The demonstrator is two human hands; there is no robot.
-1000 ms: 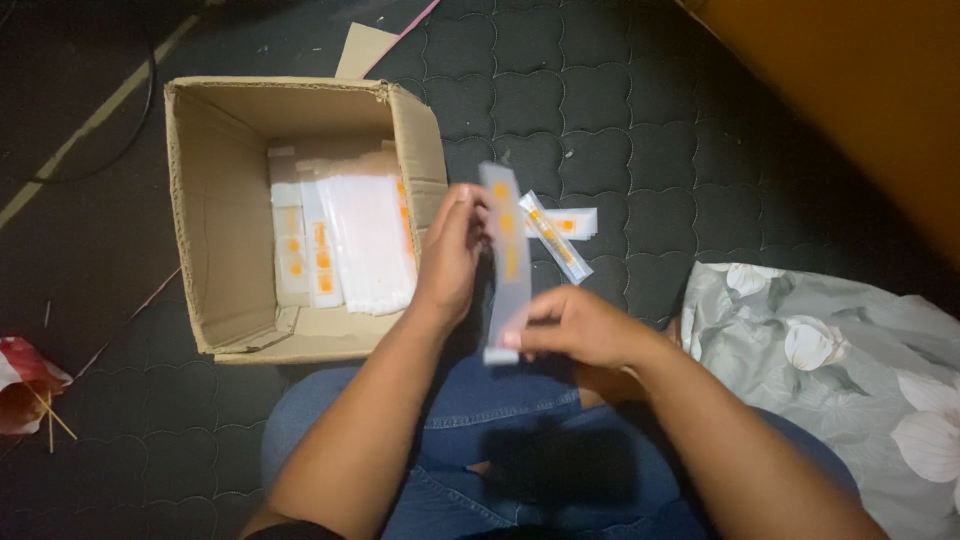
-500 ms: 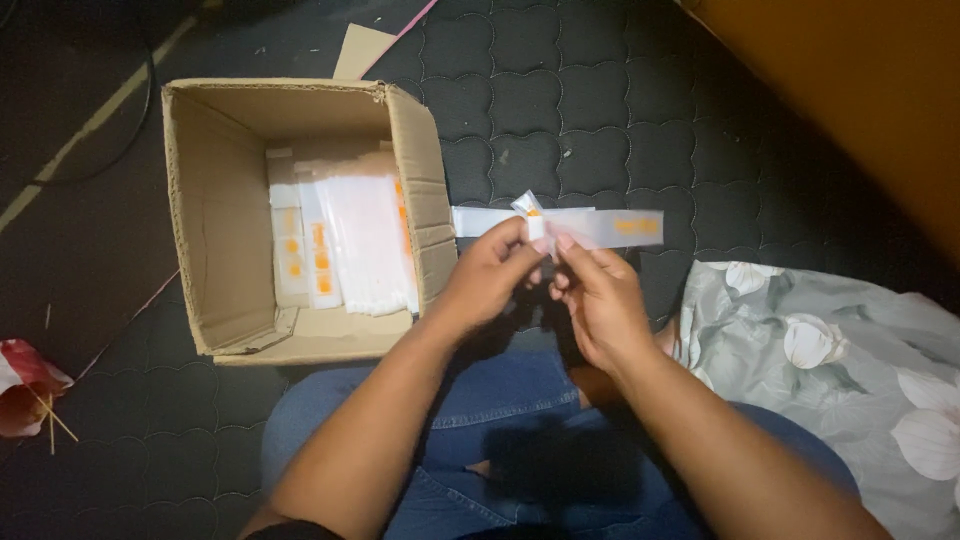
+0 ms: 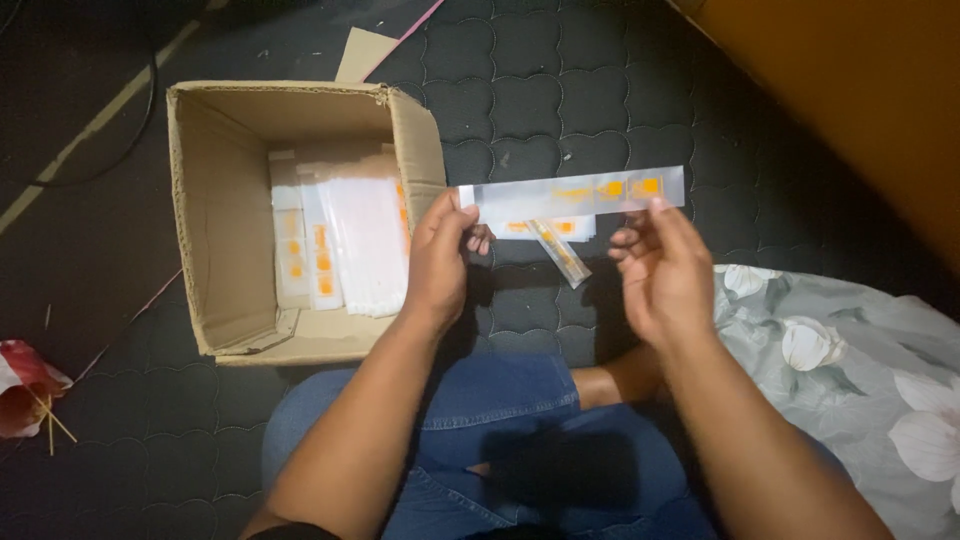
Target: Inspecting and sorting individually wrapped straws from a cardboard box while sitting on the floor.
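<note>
Pinching one end of a long clear sleeve (image 3: 575, 192), the left hand (image 3: 440, 255) holds it level beside the cardboard box (image 3: 215, 215). Right hand (image 3: 665, 275) is spread, fingertips touching its far end. Many sleeves lie packed inside that box; this one remains outside.

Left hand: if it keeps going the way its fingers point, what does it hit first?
Probably nothing beyond what it holds: the left hand already pinches the strip packet by its end. Past that lies only dark floor mat, though depth is unclear.
</note>
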